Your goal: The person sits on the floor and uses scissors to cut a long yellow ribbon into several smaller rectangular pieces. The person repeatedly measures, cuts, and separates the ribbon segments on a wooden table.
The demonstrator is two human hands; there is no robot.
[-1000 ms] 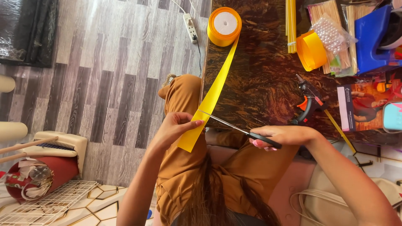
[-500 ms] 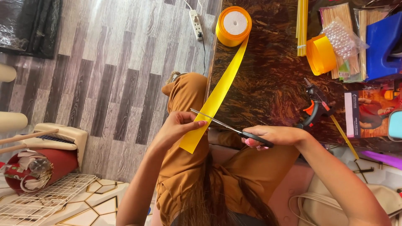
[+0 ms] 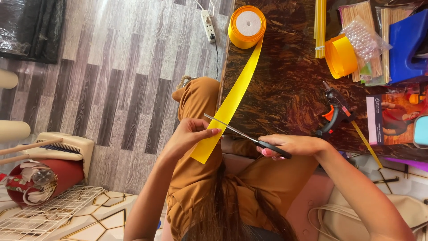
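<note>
Fingers of the left hand pinch the yellow ribbon trailing off its spool on the dark surface, while the right hand grips black-handled scissors touching the ribbon's edge.

Two hands work here: the left hand and the right hand. One pair of scissors. Two yellow ribbon rolls: one at the desk's far left, one farther right. One glue gun, one bag of pearl beads, one power strip on the floor.
</note>
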